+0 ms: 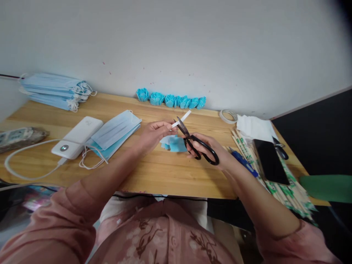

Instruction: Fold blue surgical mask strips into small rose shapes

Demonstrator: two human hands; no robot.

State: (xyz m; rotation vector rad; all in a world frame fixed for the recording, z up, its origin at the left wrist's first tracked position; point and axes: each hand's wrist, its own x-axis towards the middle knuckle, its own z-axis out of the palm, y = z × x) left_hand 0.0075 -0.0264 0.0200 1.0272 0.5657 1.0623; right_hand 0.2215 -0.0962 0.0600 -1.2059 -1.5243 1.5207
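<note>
Pinched in the fingers of my left hand [158, 132] is a narrow white strip [187, 115], slanting up to the right. My right hand [205, 146] grips black-handled scissors [184, 129] by their loops. Their blades are parted and lie across the strip. Whether they have cut into it I cannot tell. Below both hands, small light-blue pieces [177, 145] lie on the wooden table [165, 176], partly covered by the scissors. Along the wall behind stands a row of several blue rose-like flowers [156, 98].
At left are a stack of face masks [55, 90], a white power bank [78, 137] with a cable, and more masks [117, 128]. At right lie a tape roll [228, 116], white sheets [257, 126], a phone [271, 161], wrapped chopsticks [288, 194] and a blue-handled tool [244, 162].
</note>
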